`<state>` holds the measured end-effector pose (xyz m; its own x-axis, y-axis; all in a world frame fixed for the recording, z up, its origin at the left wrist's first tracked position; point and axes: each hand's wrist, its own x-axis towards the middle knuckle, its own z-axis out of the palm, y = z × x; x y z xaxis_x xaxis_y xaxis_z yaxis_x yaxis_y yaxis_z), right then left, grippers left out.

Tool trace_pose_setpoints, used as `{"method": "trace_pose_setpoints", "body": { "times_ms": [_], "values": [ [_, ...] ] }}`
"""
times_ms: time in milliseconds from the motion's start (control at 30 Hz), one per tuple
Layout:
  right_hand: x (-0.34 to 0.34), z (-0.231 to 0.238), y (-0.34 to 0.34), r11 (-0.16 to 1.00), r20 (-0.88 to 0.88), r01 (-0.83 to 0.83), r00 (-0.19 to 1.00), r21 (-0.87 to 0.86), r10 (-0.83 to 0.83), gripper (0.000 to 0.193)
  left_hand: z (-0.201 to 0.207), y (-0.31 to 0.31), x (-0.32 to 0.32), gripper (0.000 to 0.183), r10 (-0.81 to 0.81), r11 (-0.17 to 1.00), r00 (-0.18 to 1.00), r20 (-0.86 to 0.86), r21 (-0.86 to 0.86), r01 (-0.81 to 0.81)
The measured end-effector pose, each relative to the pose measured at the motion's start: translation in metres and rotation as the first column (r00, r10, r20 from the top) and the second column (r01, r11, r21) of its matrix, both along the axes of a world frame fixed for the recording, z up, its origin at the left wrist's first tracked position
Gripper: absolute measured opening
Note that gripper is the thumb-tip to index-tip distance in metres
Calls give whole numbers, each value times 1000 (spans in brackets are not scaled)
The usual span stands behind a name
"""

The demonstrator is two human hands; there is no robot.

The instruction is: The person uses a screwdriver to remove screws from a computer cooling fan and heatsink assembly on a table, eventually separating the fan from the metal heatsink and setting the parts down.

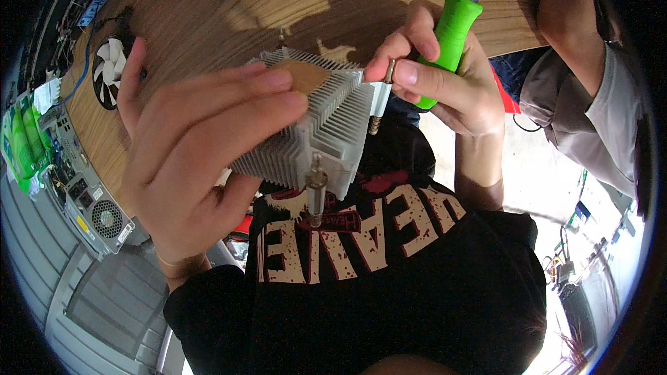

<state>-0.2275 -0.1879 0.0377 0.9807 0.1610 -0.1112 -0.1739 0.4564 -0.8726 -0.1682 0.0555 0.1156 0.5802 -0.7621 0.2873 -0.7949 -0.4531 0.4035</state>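
Observation:
My left hand is closed around a silver finned heat sink, holding it up in front of my chest. A copper-coloured patch shows on the heat sink's upper face, partly under my fingers. Sprung mounting screws stand at its corners; one screw hangs at the near corner. My right hand is closed too, with a green-handled screwdriver tucked in it, shaft pointing up and away. Its thumb and forefinger pinch another mounting screw at the heat sink's right corner.
Beyond my hands lies a wooden table. A white-bladed fan rests on it at the left, near a grey power supply and a green package. Another person's arm is at the far right.

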Motion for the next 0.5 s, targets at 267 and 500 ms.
{"method": "trace_pose_setpoints", "body": {
  "times_ms": [267, 500],
  "values": [
    [2, -5, 5, 971, -66, -36, 996, 235, 52, 31, -10, 9, 5, 30, 10, 998, 986, -164, -67, -21],
    [1, -9, 4, 955, -20, -36, 999, 293, 44, 31, -12, 6, 7, 32, -24, 997, 979, -204, -80, 8]
  ]
}}
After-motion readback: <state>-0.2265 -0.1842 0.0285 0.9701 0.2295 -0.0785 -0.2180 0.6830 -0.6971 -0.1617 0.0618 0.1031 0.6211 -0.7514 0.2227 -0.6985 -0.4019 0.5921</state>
